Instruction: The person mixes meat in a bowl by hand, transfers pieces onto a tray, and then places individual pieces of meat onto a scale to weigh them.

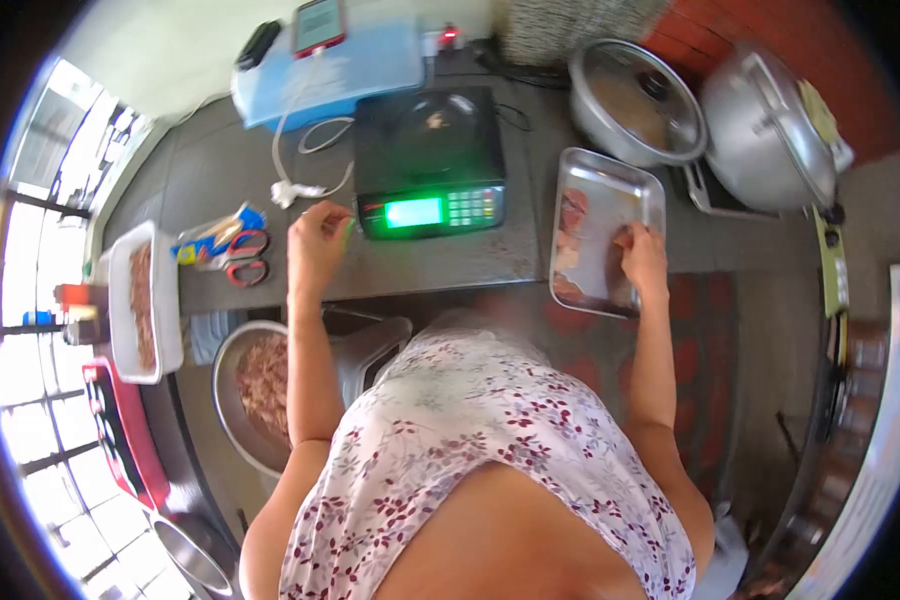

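My left hand [318,240] is raised beside the front left corner of a black digital scale [430,150], its fingers curled in a pinch; whether anything is between them is too small to tell. A small pale piece [435,121] lies on the scale's platform, and the display glows green. At the right, my right hand [644,262] reaches over the edge of a shallow metal tray [610,167], fingertips pinched together near its bottom. Whatever they hold is hidden. Thin reddish slices of meat [574,215] lie along the tray's left side.
A lidded pot [630,105] and a large aluminium pot [765,130] stand behind the tray. Scissors [247,258], a plastic packet [215,240] and a white cable [295,190] lie left. A white container [170,300] and a steel bowl [232,425] hold meat.
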